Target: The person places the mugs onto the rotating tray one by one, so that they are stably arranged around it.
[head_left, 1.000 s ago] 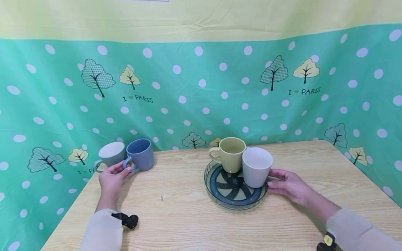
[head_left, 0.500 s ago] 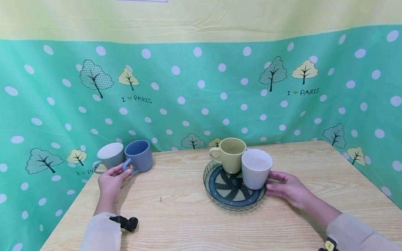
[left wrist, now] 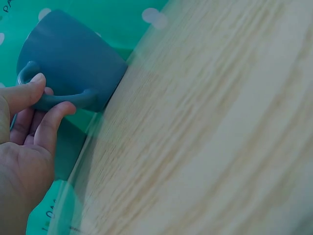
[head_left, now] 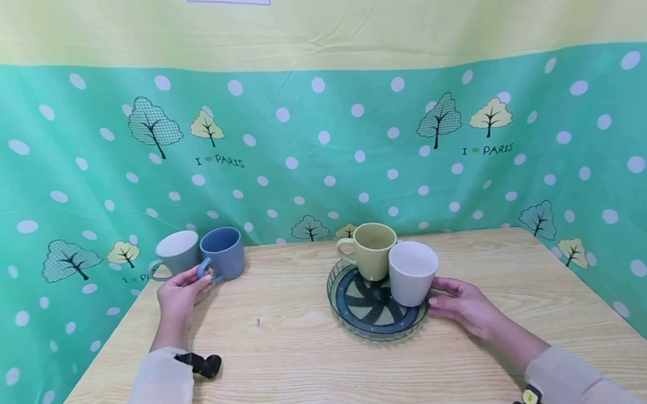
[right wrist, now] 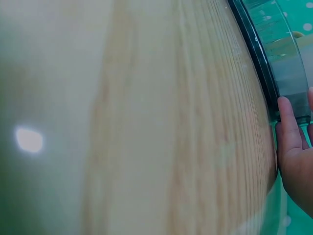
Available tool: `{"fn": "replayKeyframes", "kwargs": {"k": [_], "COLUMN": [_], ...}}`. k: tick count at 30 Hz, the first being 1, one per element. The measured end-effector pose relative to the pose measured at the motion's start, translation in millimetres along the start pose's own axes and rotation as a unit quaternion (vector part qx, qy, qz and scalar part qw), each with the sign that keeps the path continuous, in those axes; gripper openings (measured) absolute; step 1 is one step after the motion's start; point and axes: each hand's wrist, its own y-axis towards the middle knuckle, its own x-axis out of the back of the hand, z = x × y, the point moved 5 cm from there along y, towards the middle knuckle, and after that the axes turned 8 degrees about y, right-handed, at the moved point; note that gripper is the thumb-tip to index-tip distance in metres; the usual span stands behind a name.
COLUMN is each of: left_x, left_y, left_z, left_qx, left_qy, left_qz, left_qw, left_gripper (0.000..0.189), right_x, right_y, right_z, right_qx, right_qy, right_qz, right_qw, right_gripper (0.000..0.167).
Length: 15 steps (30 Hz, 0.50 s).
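The left hand (head_left: 178,294) pinches the handle (left wrist: 82,100) of the blue mug (head_left: 228,256), upright just beside the grey mug (head_left: 179,255) on the table (head_left: 289,365); the right hand (head_left: 469,307), thumb and fingers spread, touches the tray (head_left: 359,327). In it stand a yellow mug (head_left: 374,257) and white cup (head_left: 413,277).

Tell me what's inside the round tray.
The round tray holds a yellow mug and a white cup. Its floor under both is covered, so I can't see what's there.

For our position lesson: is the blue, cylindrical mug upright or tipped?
The blue mug is upright: its rim opens upward, its base points down at the wood-grain table.
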Motion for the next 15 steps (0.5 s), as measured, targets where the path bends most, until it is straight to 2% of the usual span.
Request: {"fn": "replayKeyframes", "kwargs": {"k": [15], "left_x": [-0.2], "left_y": [-9.0], "left_z": [-3.5], "left_qx": [-0.012], "left_qy": [0.014], "left_qz": [-0.001], "left_qw": [0.9998], "left_gripper": [0.032], "right_x": [1.1], "right_y": [-0.8], "right_z": [1.0], "right_qx": [-0.002], "right_qy": [0.003], "right_qz": [-0.001], "right_qw": [1.0], "right_gripper": [0.069]}}
